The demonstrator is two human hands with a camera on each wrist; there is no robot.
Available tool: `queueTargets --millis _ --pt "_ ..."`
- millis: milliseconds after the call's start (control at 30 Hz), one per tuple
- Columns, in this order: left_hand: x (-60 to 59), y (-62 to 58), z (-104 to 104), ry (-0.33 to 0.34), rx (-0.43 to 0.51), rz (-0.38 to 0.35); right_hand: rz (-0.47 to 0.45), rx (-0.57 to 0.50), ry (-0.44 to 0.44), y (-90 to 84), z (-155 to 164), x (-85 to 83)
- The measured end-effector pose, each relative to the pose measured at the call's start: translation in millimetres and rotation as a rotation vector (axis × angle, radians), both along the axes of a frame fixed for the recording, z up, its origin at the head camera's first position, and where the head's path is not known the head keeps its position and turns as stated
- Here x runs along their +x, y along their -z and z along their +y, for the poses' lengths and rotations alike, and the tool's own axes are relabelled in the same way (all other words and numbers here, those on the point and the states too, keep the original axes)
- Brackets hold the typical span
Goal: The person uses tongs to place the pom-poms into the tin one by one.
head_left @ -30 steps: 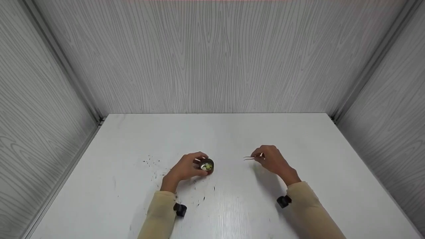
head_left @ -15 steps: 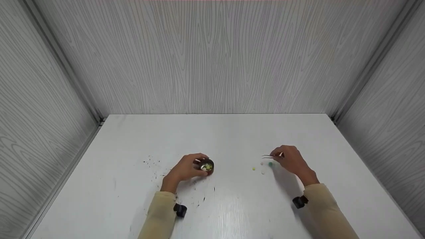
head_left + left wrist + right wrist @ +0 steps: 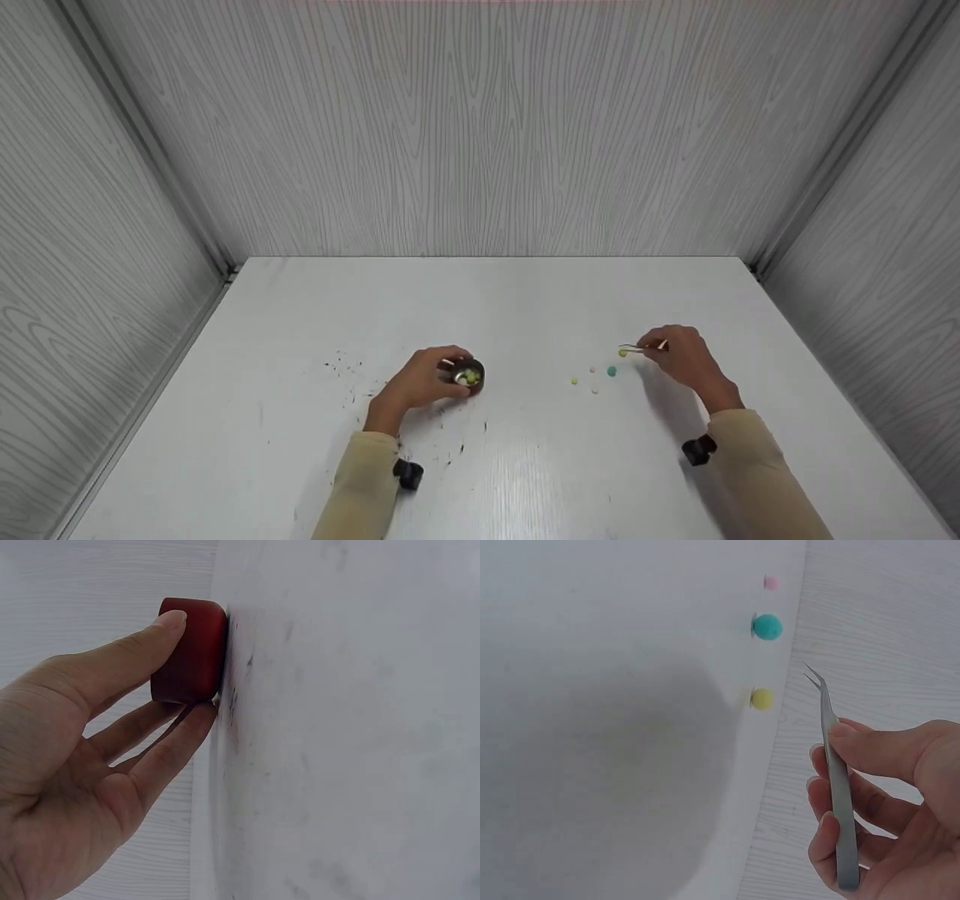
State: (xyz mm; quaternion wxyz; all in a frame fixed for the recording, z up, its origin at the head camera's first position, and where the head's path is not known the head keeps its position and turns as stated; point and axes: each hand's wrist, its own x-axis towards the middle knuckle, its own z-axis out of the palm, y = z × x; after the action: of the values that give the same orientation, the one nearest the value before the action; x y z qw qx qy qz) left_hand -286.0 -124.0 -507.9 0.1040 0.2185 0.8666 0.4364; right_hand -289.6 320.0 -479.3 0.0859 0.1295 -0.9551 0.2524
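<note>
My left hand [image 3: 420, 379] grips a small round cup [image 3: 199, 652], red outside and shiny metal inside, between thumb and fingers. Its base is right at the tabletop, and several small yellow and pale balls [image 3: 471, 376] lie in it. Over on the right, my right hand [image 3: 686, 360] holds silver tweezers [image 3: 841, 799] with bent tips. Those tips stand slightly apart with nothing between them, close to a yellow ball [image 3: 763, 699]. Nearby on the table are a larger turquoise ball [image 3: 768, 627], a pink ball [image 3: 772, 583], another yellow ball [image 3: 574, 381] and a whitish one [image 3: 595, 390].
The white tabletop [image 3: 495, 300] carries dark specks and scratches around the left hand. Grey wood-grain panels [image 3: 480, 135] enclose it at the back and both sides. A black wrist camera [image 3: 699, 450] sits on each sleeve.
My right hand has moved right with the tweezers, uncovering the small balls on the table; the tips are now by the rightmost yellow ball. The left hand and cup have stayed put.
</note>
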Motion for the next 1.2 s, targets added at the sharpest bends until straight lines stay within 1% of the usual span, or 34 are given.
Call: queueTargets --millis 367,600,767,1033,1200 --pt "0.6 -2.8 1 -0.025 -0.001 -0.022 0.006 0.006 0.01 7.4 12 -2.4" --pt "0.9 -2.3 1 -0.007 0.005 -0.017 -0.024 -0.013 0.02 10.1 12 -3.9" --pt "0.9 -0.5 0 -0.004 0.001 -0.007 -0.03 -0.02 0.019 11.9 13 -5.0" --pt "0.7 -0.4 0 -0.007 -0.004 -0.008 -0.019 0.002 0.03 14.8 14 -5.8" --pt "0.6 -0.9 -1 0.001 0.007 -0.013 -0.03 -0.01 0.037 15.3 13 -5.0"
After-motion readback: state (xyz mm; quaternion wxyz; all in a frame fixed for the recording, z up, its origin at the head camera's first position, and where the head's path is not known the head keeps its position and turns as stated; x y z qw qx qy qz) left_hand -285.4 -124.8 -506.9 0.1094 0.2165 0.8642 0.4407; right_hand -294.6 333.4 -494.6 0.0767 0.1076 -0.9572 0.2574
